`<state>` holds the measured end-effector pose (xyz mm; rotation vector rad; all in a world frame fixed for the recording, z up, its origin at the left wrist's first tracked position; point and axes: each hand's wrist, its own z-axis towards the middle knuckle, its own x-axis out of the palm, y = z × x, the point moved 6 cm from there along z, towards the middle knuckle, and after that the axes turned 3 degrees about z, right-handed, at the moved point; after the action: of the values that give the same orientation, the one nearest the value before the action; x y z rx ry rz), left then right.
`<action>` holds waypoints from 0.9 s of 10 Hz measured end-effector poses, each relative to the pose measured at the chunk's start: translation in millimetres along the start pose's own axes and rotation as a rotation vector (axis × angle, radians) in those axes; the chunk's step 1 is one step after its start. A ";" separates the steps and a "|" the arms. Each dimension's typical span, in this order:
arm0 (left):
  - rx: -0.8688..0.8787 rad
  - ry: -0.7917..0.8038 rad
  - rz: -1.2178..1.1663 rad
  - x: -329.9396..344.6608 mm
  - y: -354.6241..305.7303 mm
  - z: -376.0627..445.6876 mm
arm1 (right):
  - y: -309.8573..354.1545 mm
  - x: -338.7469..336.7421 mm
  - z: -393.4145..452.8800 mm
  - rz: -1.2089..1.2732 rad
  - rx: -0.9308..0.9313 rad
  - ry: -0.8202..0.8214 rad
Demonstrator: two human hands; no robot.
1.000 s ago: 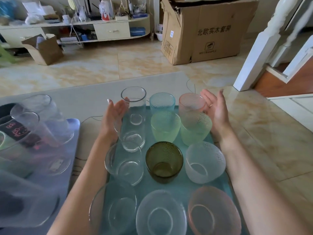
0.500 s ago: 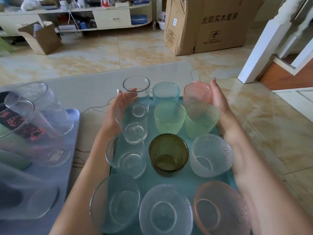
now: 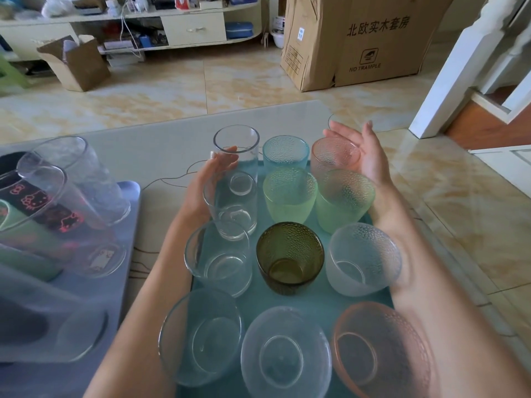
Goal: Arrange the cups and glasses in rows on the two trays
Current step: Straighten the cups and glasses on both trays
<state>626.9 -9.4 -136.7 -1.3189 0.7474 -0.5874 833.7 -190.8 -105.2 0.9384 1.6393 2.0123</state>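
Glass cups (image 3: 290, 254) | three-wide rows | teal tray (image 3: 321, 297)

Dimpled olive glass cup (image 3: 290, 255)

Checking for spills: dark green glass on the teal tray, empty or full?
Empty: the dark green glass stands upright, its bare base visible through the open mouth.

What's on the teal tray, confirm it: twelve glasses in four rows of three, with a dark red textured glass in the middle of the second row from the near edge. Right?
Not quite. In the head view the teal tray does hold twelve glasses in four rows of three, but the textured glass in the middle of that row is dark olive green, not dark red.
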 end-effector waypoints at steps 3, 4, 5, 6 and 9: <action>0.001 0.022 0.004 2.9 -0.7 2.5 | -6.1 2.6 0.9 0.137 0.027 -0.004; 0.014 0.028 0.016 5.2 -3.2 0.5 | -6.0 3.4 -1.1 0.160 0.035 -0.011; -0.001 0.001 -0.012 4.1 -4.6 -2.4 | -6.5 3.4 -0.6 0.157 0.032 -0.004; 0.031 0.039 -0.132 9.3 -8.2 -2.9 | -6.6 3.0 -0.3 0.164 0.035 0.007; 0.035 0.021 -0.195 8.9 -6.5 -1.7 | -3.1 2.8 -2.8 0.117 0.054 -0.001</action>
<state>631.5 -18.3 -131.8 -1.3637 0.6263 -0.7684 829.4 -190.1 -107.7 1.0772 1.6825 2.0515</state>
